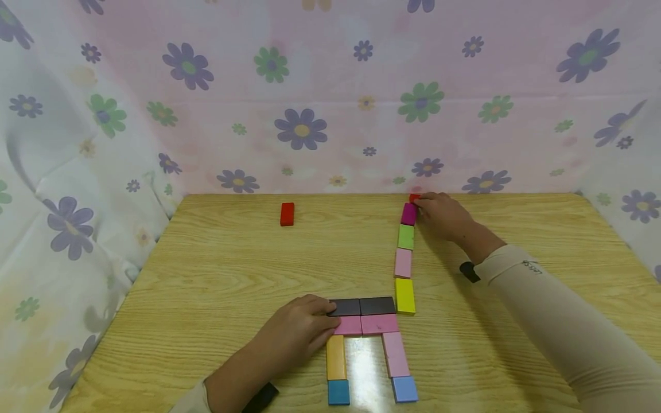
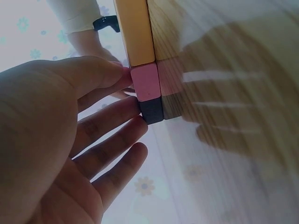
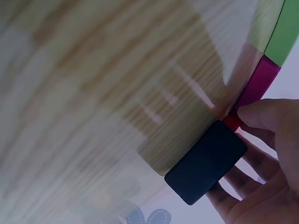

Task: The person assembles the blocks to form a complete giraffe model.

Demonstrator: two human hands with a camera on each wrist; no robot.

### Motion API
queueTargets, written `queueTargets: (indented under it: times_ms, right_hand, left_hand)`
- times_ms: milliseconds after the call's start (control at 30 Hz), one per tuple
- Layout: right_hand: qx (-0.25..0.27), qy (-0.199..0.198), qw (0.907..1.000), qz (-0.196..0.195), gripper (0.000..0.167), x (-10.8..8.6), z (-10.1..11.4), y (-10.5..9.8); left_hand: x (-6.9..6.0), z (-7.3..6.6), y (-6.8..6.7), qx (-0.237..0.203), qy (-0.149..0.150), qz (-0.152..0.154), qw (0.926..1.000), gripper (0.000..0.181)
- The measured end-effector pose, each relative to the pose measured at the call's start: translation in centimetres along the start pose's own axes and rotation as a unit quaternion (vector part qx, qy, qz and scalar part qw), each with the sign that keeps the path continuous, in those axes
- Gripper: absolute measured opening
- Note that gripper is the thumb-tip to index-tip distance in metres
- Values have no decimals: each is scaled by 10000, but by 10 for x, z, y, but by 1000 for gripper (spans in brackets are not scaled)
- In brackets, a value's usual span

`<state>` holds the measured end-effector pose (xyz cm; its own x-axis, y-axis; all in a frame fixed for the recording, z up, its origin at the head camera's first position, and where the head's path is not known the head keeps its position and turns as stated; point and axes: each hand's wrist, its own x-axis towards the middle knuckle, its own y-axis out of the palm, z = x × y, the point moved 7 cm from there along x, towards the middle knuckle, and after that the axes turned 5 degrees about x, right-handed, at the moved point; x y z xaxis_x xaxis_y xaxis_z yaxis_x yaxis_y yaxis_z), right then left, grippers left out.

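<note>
My left hand (image 1: 296,330) touches the left ends of a black block (image 1: 345,307) and a pink block (image 1: 349,326) with fairly straight fingers. My right hand (image 1: 441,215) is at the far end of a line of blocks. In the right wrist view its thumb touches where a magenta block (image 3: 257,84) meets a red block (image 3: 232,121). A dark block (image 3: 205,161) stands beside the red one and hides the other fingertips. From the head camera, the hand covers that dark block.
Green (image 1: 405,236), light pink (image 1: 403,263) and yellow blocks (image 1: 405,296) continue the line toward me. Two short columns run from the pink row down to a teal block (image 1: 338,392) and a blue block (image 1: 405,389). A separate red block (image 1: 287,214) lies at the back left.
</note>
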<state>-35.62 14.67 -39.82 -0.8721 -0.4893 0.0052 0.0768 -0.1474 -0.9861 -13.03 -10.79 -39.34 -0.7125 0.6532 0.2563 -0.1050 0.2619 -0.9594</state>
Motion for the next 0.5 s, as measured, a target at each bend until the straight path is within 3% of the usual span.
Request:
queueTargets:
  times_ms: [500]
  right_hand:
    - [145, 132, 9998, 96, 41, 0, 1, 0]
  left_hand:
    - [-1, 0, 1, 16, 14, -41, 10000, 16]
